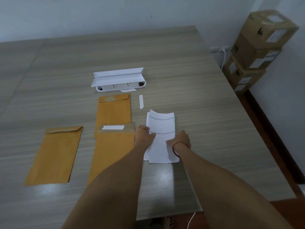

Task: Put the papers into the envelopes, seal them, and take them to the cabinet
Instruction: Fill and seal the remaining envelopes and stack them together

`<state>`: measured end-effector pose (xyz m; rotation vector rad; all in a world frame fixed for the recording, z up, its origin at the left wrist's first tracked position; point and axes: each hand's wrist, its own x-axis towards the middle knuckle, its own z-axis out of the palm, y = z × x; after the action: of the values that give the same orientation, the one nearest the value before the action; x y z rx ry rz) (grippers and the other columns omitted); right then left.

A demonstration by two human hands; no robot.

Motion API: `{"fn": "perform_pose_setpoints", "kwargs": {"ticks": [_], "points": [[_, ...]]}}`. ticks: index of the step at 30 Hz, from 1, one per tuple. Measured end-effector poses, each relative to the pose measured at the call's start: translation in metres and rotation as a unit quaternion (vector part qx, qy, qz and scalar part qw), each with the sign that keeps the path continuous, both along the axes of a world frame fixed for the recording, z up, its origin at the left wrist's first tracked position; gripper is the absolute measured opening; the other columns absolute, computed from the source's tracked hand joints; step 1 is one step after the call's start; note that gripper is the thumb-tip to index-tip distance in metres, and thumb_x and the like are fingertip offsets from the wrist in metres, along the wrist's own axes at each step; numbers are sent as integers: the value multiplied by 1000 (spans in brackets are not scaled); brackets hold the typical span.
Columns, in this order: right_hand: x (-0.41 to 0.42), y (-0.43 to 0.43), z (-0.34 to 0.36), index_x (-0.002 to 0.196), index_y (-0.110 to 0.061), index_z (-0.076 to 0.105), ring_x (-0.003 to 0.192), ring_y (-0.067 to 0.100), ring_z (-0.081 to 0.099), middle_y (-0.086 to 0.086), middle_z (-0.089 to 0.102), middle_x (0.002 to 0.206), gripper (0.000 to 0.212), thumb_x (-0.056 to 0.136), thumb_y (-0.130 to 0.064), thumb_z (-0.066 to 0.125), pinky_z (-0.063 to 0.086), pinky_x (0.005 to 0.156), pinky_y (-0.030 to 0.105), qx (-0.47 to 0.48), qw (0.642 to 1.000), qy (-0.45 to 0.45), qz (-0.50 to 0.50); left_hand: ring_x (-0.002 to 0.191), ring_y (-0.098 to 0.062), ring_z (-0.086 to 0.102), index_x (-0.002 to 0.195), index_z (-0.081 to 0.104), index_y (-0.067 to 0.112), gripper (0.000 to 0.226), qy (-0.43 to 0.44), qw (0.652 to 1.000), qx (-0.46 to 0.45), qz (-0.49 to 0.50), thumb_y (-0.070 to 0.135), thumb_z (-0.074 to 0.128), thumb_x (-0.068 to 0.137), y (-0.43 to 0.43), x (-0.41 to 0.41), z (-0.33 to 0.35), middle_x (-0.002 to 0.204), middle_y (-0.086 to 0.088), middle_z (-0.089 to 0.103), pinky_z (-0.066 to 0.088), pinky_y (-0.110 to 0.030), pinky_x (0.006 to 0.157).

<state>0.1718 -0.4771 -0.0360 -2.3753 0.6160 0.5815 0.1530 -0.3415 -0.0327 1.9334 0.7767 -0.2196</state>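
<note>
Head view, wood-grain table against a pale wall.

Papers: a small white stack with two printed bands, lying flat on the table at about 3 o'clock from the nearest envelope, just beside its right edge. Sheets are slightly fanned at the top and bottom edges.

Left hand: resting on the left side of the stack, fingers curled down onto the top sheet; whether they pinch a sheet or only press on it I cannot tell.

Right hand: on the right side of the stack, thumb lying on the paper, other fingers folded over the right edge. Grip likewise unclear. A red cord circles this wrist.

Envelopes, all brown, all flat:
- Near envelope, flap open, a white tape strip across the flap; the left forearm crosses its lower part.
- Far envelope, at 12 o'clock from the near one, its lower end tucked under it; flap folded down.
- Left envelope, at 9 o'clock, well apart from the others, flap folded down.

A loose white strip lies at 12 o'clock from the papers. Beyond it, a white dispenser box with its lid raised.

Stacked cardboard boxes stand off the table at 2 o'clock, by the wall.
</note>
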Motion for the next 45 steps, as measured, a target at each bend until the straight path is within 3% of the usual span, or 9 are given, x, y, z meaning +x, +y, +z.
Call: {"fn": "perform_pose_setpoints", "kwargs": {"ticks": [5,8,12,17,22,31,35,40,45], "points": [[-1,1,1,115,-11,52,111,29,60,8,59,121,59,67,-33,79,52,93,40,27,999,-28,-4,85,-19,55,105,60,1,20,11,998,-65,-23,-1,49,89,-8,0,4,96,-6,63,46,-24,65],[3,1,2,115,-11,56,111,29,60,8,60,120,63,65,-41,80,51,93,42,66,996,-64,-7,91,-22,54,109,59,5,29,12,995,-86,-44,-4,39,89,-10,-2,8,101,-7,61,44,-28,75],[7,1,5,108,-10,58,98,27,64,7,64,112,48,71,-32,79,53,88,40,146,983,-102,-51,101,-23,59,117,58,8,33,13,993,-113,-44,0,42,90,-5,-3,10,113,-7,64,50,-35,89],[7,9,9,125,1,48,92,20,54,6,56,105,34,93,-9,57,39,79,24,228,970,-79,-39,102,-28,63,108,62,10,25,7,990,-139,17,22,45,95,3,-3,13,110,-9,67,51,-44,97],[6,32,23,130,-5,43,108,24,54,11,56,129,33,98,-13,45,38,91,27,261,965,-37,3,95,-27,65,104,63,9,21,-2,987,-144,69,20,49,91,20,-9,22,102,-7,68,53,-37,89],[6,87,41,129,-10,48,101,21,54,5,58,118,35,94,-17,52,41,89,27,302,952,-18,41,93,-24,59,121,56,2,29,-44,981,-141,124,12,56,94,78,-19,42,111,-9,65,46,-31,79],[5,116,40,118,-10,58,96,22,57,10,64,118,28,90,-13,55,45,87,28,287,953,30,94,94,-21,53,120,51,8,25,-46,984,-107,134,14,54,96,111,-23,48,107,-5,56,43,-30,80],[9,142,39,111,-11,61,92,20,57,1,59,93,22,91,-12,54,48,82,29,216,958,91,165,99,-22,55,127,47,8,34,-32,992,-66,102,16,54,95,145,-24,43,120,-8,59,46,-34,82],[20,156,34,116,-6,61,102,29,63,11,65,110,27,90,-10,56,53,94,39,188,968,64,153,102,-27,61,125,46,10,33,-21,993,-63,99,21,55,95,162,-22,33,118,-11,62,53,-41,86]]}}
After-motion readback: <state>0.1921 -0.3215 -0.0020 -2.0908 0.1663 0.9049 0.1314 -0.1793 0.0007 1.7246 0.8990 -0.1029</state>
